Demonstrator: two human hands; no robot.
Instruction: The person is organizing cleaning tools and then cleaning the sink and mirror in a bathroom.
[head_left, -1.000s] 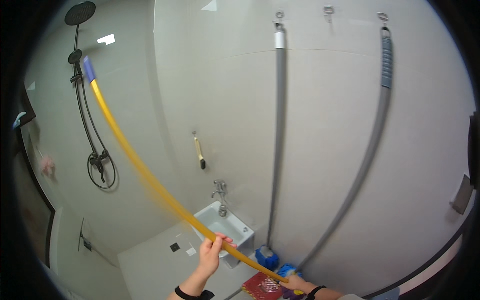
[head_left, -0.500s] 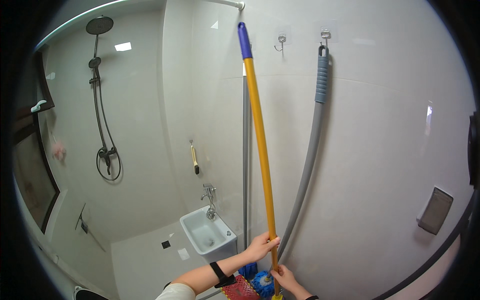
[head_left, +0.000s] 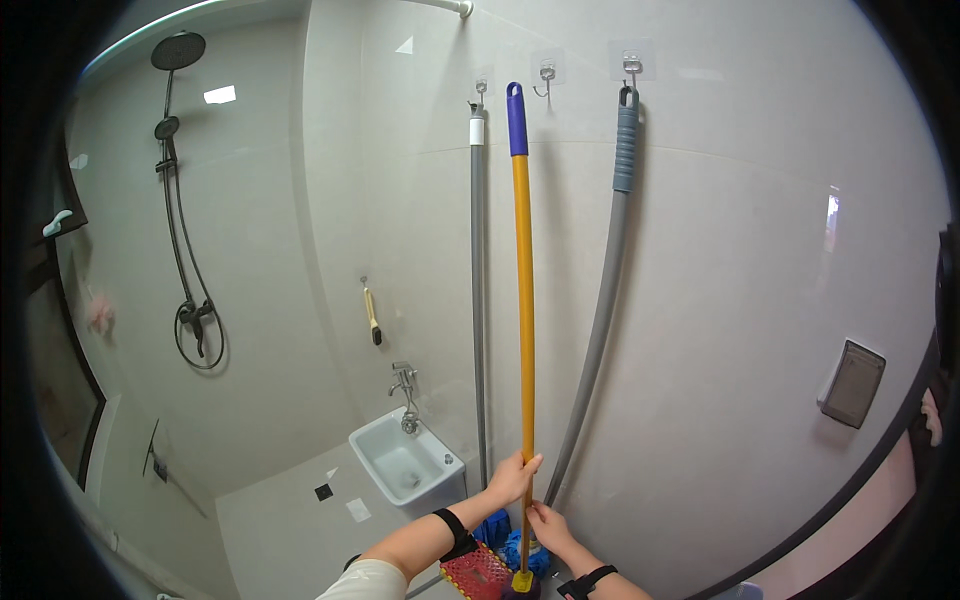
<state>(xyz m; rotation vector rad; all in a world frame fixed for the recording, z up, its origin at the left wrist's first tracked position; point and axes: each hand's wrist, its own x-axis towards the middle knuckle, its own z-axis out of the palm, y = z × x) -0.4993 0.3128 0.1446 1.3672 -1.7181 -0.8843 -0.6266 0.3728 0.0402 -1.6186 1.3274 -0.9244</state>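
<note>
A long yellow pole [head_left: 524,300] with a purple grip at its top stands nearly upright in front of the tiled wall. My left hand [head_left: 511,479] is wrapped around its lower part. Just below, my right hand [head_left: 549,525] closes on the same pole with its fingertips. A yellow collar [head_left: 522,582] joins the pole to a dark purple head, mostly cut off by the lower edge, so its kind is unclear. The purple grip reaches just below and left of a bare wall hook [head_left: 546,76].
Grey poles hang from hooks on either side: a straight one [head_left: 478,280] and a bent-looking one [head_left: 605,320]. Blue mop heads [head_left: 520,552] and a red basket [head_left: 474,572] sit low by my hands. A white sink [head_left: 402,470] stands left, with a shower [head_left: 180,50] beyond.
The yellow pole has straightened from a leftward lean, its top now lower in view and right of the straight grey pole. Both hands moved with it. The view has shifted slightly.
</note>
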